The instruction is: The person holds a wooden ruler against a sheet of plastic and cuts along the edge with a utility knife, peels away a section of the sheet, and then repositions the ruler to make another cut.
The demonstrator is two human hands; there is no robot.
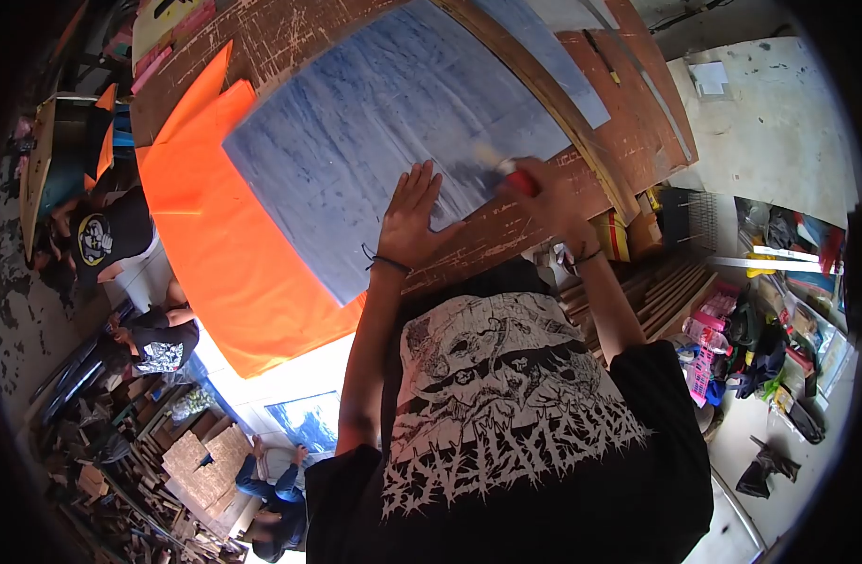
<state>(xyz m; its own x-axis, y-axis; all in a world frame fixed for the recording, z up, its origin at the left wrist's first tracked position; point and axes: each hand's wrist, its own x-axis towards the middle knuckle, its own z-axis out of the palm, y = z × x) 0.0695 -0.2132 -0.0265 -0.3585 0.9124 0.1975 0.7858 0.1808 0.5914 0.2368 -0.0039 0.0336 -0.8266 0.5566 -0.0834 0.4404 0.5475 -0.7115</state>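
Observation:
My left hand point(414, 214) lies flat with its fingers spread on a blue-grey streaked sheet point(356, 122). A dark band circles that wrist. My right hand point(551, 195) is closed around a red-handled brush point(522, 181), smeared by motion, with a pale end over the right part of the sheet. Bright orange fabric point(215, 254) lies to the left, partly under the sheet, and hangs over the table's edge. Along the sheet's far right side runs a long wooden strip point(543, 80).
The worn brown table point(262, 38) holds a cutter-like tool point(600, 56) and a metal strip point(652, 89). A pale board point(769, 122) stands at right. Wood strips point(675, 301) and clutter lie below. Other people point(121, 235) are at left; one person point(280, 498) is at lower left near wood scraps.

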